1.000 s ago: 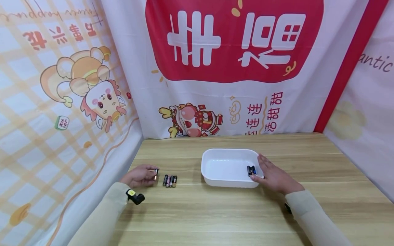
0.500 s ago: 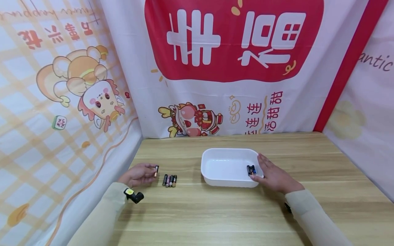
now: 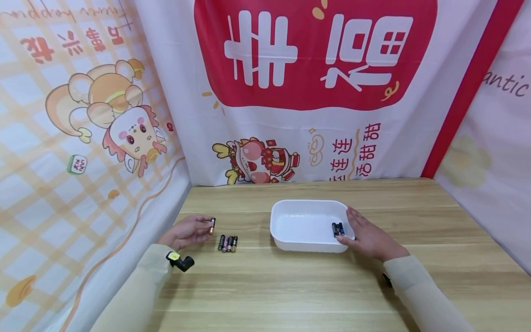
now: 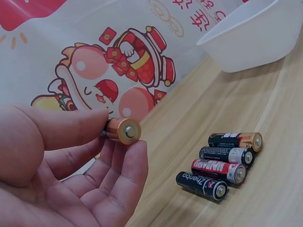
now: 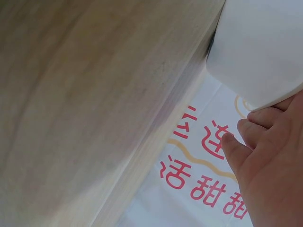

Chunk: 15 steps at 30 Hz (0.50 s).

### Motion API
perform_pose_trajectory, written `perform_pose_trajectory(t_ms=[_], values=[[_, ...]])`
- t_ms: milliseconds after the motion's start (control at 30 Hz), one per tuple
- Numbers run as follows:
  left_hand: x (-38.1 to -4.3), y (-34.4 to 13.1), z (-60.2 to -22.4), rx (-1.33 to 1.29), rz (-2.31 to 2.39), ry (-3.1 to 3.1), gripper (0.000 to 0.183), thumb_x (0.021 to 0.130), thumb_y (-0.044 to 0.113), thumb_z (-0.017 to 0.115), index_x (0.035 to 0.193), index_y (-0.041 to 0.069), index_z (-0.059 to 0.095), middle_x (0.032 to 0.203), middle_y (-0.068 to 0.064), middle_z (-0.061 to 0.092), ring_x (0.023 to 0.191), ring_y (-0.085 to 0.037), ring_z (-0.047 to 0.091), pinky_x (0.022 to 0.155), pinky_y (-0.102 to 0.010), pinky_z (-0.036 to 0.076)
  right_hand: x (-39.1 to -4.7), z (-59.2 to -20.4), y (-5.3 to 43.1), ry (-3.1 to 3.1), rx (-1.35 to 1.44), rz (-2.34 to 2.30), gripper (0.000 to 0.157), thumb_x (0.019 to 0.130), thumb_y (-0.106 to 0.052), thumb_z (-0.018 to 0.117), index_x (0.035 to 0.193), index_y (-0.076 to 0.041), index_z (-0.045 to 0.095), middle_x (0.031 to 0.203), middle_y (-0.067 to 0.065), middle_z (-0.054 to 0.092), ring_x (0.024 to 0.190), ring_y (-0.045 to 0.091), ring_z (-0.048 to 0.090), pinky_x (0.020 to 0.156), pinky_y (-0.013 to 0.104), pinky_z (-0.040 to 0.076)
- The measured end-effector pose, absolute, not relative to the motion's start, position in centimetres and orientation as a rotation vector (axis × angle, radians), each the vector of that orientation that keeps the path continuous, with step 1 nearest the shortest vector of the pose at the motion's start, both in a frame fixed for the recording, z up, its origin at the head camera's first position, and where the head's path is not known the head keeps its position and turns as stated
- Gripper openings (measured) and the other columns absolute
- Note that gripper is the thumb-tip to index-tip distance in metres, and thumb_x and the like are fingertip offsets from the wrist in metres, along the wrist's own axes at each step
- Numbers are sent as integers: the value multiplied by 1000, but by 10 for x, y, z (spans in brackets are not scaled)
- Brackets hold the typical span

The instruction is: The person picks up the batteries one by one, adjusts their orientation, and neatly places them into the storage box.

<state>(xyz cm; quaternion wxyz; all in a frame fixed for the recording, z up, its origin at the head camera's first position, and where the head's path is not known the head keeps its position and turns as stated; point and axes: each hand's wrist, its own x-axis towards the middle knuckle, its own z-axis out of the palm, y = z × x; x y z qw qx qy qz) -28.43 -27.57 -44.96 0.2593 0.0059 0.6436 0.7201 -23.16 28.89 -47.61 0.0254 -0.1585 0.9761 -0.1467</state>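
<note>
My left hand [image 3: 186, 233] pinches a black-and-copper battery [image 4: 124, 131] between thumb and fingers, its terminal end facing the left wrist camera. Just right of that hand, several batteries [image 4: 218, 171] lie side by side in a row on the table, one with a red label and another with a copper end. Farther right stands a white plastic tub [image 3: 298, 245]. My right hand [image 3: 371, 237] grips its right end, thumb at the inner rim and fingers along the outside. A small group of batteries [image 3: 338, 229] lies inside the tub, near the right thumb.
The wood-grain table [image 3: 265, 290] meets a printed cloth backdrop [image 3: 315, 99] behind the tub. A checked cloth [image 3: 95, 184] hangs along the left side, close to the left forearm. Another pale cloth [image 3: 493, 152] borders the right side.
My left hand has moved slightly up and away from my body with the battery, which now stands behind the row. The right hand and the tub keep their places.
</note>
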Motion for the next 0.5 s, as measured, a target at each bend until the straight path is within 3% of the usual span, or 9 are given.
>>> perform_pose_trajectory(t_ms=[333,500], values=[[-291,-263,-442,52,1990,1684,21,99,-2,50,119,-1,53,95,-8,65,85,-16,66,85,-34,56,-231,-478,290,3029,-502,-422,104,88,-76,39,155,-2,8,162,14,4,146,37,8,114,56,18],[-296,-255,-431,68,1985,1667,21,98,-3,51,119,-1,52,97,-10,64,85,-17,65,86,-34,56,-231,-478,290,3024,-499,-433,103,88,-75,40,155,-3,8,162,13,3,146,36,7,115,56,18]])
